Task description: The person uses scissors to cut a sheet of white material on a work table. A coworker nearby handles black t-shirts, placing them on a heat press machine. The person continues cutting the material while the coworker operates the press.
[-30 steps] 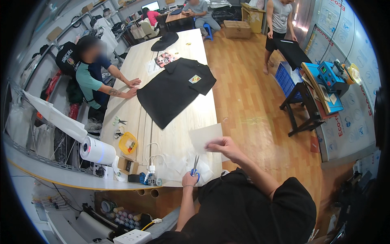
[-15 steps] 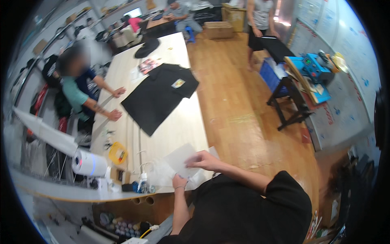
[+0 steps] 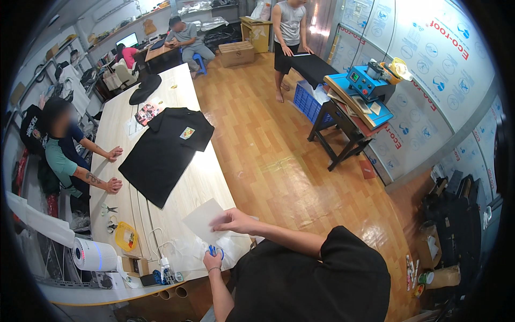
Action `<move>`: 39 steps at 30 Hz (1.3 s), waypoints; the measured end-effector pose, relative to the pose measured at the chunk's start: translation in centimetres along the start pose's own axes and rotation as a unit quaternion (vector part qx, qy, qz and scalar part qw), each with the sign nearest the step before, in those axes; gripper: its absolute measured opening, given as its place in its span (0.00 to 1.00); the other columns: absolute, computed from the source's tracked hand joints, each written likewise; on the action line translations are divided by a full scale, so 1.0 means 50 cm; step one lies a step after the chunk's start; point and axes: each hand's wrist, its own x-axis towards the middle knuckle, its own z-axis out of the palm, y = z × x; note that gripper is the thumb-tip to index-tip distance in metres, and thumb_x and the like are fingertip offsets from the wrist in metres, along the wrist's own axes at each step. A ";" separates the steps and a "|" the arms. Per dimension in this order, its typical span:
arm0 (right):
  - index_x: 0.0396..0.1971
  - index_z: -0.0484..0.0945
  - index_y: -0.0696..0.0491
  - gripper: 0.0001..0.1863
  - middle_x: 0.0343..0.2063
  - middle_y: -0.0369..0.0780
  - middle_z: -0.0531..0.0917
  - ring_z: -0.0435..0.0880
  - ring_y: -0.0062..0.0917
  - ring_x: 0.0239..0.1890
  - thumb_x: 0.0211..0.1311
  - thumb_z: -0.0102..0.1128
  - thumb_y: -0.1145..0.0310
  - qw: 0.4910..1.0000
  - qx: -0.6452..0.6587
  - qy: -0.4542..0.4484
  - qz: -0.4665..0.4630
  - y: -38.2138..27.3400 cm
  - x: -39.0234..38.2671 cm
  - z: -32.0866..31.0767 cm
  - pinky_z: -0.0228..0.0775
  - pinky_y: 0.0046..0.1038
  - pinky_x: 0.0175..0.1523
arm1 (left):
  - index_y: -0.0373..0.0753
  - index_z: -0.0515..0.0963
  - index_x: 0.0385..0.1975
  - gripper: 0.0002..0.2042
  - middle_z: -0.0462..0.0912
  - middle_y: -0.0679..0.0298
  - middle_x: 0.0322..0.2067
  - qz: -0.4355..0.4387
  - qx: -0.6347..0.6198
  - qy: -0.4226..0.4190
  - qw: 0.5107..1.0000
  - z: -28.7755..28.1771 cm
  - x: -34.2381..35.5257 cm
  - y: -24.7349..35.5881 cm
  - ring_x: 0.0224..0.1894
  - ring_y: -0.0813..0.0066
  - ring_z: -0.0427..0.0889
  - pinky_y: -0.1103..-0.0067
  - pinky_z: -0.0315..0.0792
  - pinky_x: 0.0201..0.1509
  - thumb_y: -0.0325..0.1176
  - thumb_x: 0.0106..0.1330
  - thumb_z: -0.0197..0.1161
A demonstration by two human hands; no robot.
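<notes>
In my left hand (image 3: 212, 261) is a pair of blue-handled scissors (image 3: 216, 251), held low over the near end of the table. My right hand (image 3: 234, 221) pinches a square white sheet of paper (image 3: 203, 217) by its right edge, raised above the tabletop. Thin translucent sheets (image 3: 188, 252) lie crumpled on the table beside my left hand. Farther up, a black T-shirt (image 3: 166, 155) is spread flat, a small colourful patch (image 3: 187, 132) on its chest.
A co-worker (image 3: 67, 155) leans both hands on the long table (image 3: 209, 177) at left. Near its front edge are a yellow basket (image 3: 126, 236), a white cable (image 3: 159, 241) and a white cylindrical device (image 3: 95, 254). A blue heat press (image 3: 370, 83) stands right; another person (image 3: 288, 32) is behind it.
My view has swung to the right. The sheet in my right hand is lifted clearer of the table, and the blue scissor handles now show in my left hand.
</notes>
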 end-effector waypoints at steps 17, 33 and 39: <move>0.56 0.87 0.60 0.15 0.48 0.42 0.93 0.90 0.23 0.53 0.74 0.70 0.71 1.000 -0.019 -0.003 -0.001 -0.003 0.013 -0.001 0.80 0.28 0.62 | 0.19 0.78 0.48 0.25 0.84 0.31 0.49 -0.002 0.004 0.015 1.000 0.034 -0.006 0.031 0.54 0.33 0.83 0.52 0.76 0.63 0.39 0.62 0.66; 0.56 0.87 0.63 0.15 0.46 0.46 0.93 0.94 0.27 0.45 0.73 0.66 0.75 0.989 -0.133 0.021 0.055 0.012 0.031 0.012 0.88 0.29 0.50 | 0.12 0.68 0.63 0.40 0.75 0.30 0.63 -0.053 0.059 0.019 0.997 0.063 -0.020 0.030 0.68 0.37 0.75 0.57 0.68 0.76 0.46 0.64 0.68; 0.55 0.87 0.63 0.16 0.44 0.46 0.94 0.94 0.26 0.42 0.72 0.68 0.74 0.989 -0.127 0.018 0.068 0.047 0.031 0.015 0.87 0.28 0.49 | 0.16 0.68 0.65 0.42 0.74 0.36 0.64 -0.067 0.066 0.002 0.996 0.084 -0.020 0.014 0.69 0.41 0.74 0.57 0.68 0.75 0.49 0.62 0.70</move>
